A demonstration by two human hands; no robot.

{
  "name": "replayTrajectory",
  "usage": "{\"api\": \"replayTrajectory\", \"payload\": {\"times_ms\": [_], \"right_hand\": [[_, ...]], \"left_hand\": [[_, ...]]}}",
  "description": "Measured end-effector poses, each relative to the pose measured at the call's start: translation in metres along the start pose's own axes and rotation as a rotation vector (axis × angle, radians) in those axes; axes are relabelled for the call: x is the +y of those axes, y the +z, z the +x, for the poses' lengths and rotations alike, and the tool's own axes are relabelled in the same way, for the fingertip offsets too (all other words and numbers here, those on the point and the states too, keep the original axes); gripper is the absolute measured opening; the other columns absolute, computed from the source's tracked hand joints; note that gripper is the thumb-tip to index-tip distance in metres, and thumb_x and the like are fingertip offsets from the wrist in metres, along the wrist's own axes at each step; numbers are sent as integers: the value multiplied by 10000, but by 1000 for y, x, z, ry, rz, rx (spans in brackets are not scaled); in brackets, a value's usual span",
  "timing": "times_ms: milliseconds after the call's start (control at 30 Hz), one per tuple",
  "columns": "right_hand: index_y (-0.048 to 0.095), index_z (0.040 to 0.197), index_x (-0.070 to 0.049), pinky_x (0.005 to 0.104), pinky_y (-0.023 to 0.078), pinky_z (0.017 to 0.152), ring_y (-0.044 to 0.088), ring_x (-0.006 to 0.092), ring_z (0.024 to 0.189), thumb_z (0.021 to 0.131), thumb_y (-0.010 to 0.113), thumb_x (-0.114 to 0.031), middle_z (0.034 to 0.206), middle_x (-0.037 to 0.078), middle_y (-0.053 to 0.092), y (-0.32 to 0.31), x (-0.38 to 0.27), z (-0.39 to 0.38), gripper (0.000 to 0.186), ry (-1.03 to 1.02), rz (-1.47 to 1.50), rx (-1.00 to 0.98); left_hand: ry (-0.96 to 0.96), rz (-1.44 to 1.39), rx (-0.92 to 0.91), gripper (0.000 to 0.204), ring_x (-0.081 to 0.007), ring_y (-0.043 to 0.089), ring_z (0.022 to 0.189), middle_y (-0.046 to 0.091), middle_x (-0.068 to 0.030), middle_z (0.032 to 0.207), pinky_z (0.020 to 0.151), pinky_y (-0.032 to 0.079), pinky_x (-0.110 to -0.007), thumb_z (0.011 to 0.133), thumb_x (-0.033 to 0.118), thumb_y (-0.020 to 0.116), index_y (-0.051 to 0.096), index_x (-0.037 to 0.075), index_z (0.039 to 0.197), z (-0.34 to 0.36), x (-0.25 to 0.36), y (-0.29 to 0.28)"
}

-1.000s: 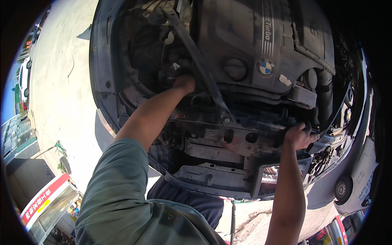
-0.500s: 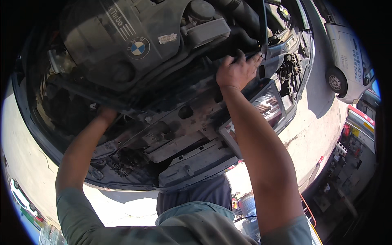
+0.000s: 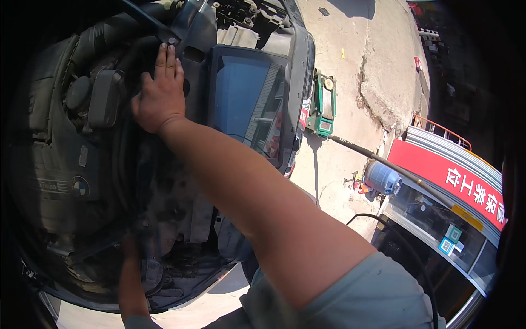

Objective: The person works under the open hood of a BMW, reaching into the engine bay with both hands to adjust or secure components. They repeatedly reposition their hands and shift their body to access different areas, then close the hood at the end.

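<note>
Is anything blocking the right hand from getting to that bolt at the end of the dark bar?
Nothing that shows. The right hand has its fingertips just beside the bolt, with no part visible between them. Whether they touch it, I can't tell.

"What's the person wearing?"
"A dull grey-green shirt (image 3: 268, 308). Its right sleeve (image 3: 367, 293) is short, loose and lightly creased; past it, the arm and right hand (image 3: 160, 103) are bare."
"Left of the shirt?"
"The left sleeve (image 3: 139, 322), same colour. Just above the shirt, something dark (image 3: 250, 270), perhaps trousers, though it's shadowy."
</note>
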State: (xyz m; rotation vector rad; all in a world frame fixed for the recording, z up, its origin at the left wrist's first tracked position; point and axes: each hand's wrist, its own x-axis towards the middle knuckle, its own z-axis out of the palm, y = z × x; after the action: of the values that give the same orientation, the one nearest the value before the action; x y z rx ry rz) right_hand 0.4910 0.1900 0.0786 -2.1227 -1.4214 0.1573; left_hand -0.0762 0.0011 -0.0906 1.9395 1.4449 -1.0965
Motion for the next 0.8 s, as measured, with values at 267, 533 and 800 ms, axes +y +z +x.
{"api": "replayTrajectory", "payload": {"times_ms": [267,533,800], "right_hand": [[706,1088,27,548,105,1277,93,484,1578,819,656,-267,1655,359,182,0,6,-2,402,43,126,31],[700,1111,-3,565,128,1267,120,490,1570,806,703,-295,1599,256,358,-1,7,1,423,18,109,42],[700,1159,-17,561,117,1273,130,478,1570,822,686,-311,1597,240,363,1,2,0,447,42,82,37]], "left_hand": [[-53,161,-46,389,-387,604,1239,634,-220,1347,1078,459,-473,1060,271,490,647,36,1328,22,-22,2],[-72,197,-29,374,-393,624,1210,657,-226,1296,1067,469,-497,1051,287,517,668,62,1309,27,-20,-5],[-72,166,7,359,-400,644,1180,681,-232,1245,1056,478,-521,1041,303,544,688,88,1290,27,-30,19]]}}
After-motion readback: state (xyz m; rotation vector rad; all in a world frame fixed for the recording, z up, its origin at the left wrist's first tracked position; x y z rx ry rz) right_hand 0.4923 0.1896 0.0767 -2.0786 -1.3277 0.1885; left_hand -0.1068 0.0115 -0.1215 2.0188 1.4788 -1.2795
